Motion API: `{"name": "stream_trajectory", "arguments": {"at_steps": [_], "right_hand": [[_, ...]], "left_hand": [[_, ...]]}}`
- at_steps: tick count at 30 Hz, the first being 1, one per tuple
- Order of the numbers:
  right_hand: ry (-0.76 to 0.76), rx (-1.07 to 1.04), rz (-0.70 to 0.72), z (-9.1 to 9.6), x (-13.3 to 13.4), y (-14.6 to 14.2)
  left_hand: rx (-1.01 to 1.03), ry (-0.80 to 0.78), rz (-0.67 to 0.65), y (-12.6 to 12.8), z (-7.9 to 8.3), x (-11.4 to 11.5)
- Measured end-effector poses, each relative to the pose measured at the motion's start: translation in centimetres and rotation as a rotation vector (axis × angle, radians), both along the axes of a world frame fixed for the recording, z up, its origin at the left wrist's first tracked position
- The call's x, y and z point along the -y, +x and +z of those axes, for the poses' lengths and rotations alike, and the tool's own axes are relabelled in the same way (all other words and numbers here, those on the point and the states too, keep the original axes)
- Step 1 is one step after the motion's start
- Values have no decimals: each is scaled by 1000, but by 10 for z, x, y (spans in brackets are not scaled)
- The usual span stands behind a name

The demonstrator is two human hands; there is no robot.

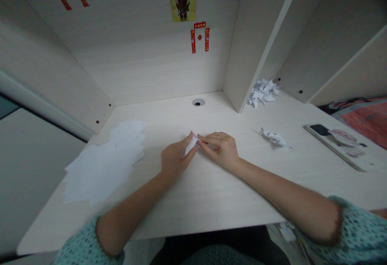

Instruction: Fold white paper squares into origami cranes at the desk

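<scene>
Over the middle of the desk, a small folded piece of white paper (pixel 190 145) is pinched between both hands. My left hand (pixel 175 157) is closed on its left side, thumb below and fingers above. My right hand (pixel 222 147), with a ring on one finger, pinches the paper's right edge between thumb and fingertips. Exact folds are too small to make out. A spread of white paper sheets (pixel 102 168) lies to the left of my left hand. Right of my right hand sits a small cluster of folded paper pieces (pixel 274 137).
A larger heap of folded paper pieces (pixel 262 92) rests in the back right corner behind an upright panel (pixel 254 43). A phone (pixel 338 146) in a decorated case lies on the right. The desk (pixel 193 208) has a round cable hole (pixel 198 102) at the back.
</scene>
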State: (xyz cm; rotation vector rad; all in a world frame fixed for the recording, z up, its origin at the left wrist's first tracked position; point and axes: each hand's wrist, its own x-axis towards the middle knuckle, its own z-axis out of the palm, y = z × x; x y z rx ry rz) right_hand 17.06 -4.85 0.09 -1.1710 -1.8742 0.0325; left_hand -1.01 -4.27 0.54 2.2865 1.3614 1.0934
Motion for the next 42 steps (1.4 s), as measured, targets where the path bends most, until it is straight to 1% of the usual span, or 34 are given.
{"name": "stream_trajectory", "arguments": {"at_steps": [4,7,11,15,18,23,25,27,30,34,38,42], "right_hand": [[15,20,-5,0,1,-1],[-3,39,10,0,2,-2],[-36,23,29,3,4,-3],[-52,15,39,6,5,-4],[-63,24,37,6,4,-3],[-86,0,13,4,2,-1],[-92,-8,21,4,2,-1],[-83,1,46,5,3,0],[-72,38,67,6,3,1],[-86,9,46,5,1,2],[-91,-37,38,3,0,3],[-117,-107,57,2,1,2]], "left_hand": [[-21,15,11,-1,-1,-1],[-35,29,-3,-2,-2,-1],[-91,104,-16,-3,-4,-2],[-114,172,21,-4,-8,-4],[-79,157,32,-4,-8,-4],[20,53,12,-3,-2,-3],[31,19,4,-4,-1,-4],[26,20,-7,-5,-1,-5],[8,72,-5,-7,-4,-7],[11,113,14,-9,-7,-10],[-20,199,20,-11,-4,-11],[-51,280,-28,-14,-1,-13]]}}
